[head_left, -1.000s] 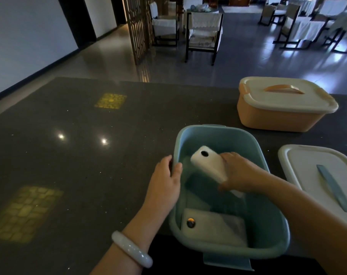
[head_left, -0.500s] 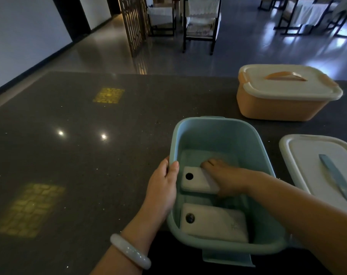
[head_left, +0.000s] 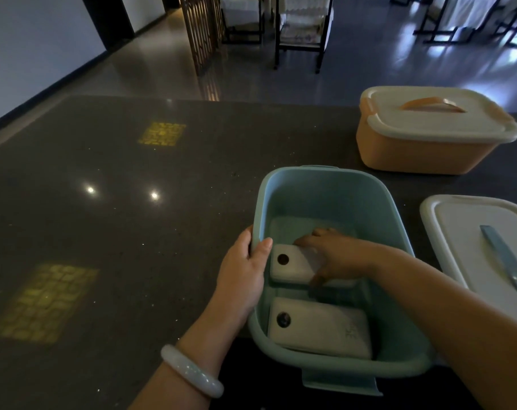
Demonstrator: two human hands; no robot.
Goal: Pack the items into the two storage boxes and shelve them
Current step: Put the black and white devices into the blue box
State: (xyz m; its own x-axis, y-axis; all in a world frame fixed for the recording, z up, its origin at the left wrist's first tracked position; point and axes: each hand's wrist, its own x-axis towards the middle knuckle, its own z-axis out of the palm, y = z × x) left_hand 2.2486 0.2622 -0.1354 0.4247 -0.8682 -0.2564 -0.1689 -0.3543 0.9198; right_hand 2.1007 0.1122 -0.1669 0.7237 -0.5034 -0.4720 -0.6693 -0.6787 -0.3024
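The blue box rim is gripped by the left hand; the rigid, smooth, likely dense white pack is grasped across its edges by the right hand.

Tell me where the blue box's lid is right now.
In the head view the white lid with the blue handle lies flat on the dark table at the right edge, beside the open blue box and nearer than the closed orange box.

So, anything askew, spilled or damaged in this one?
Nothing stands out. Two white power banks lie flat side by side in the blue box, its lid set beside it. The orange box is closed and level.
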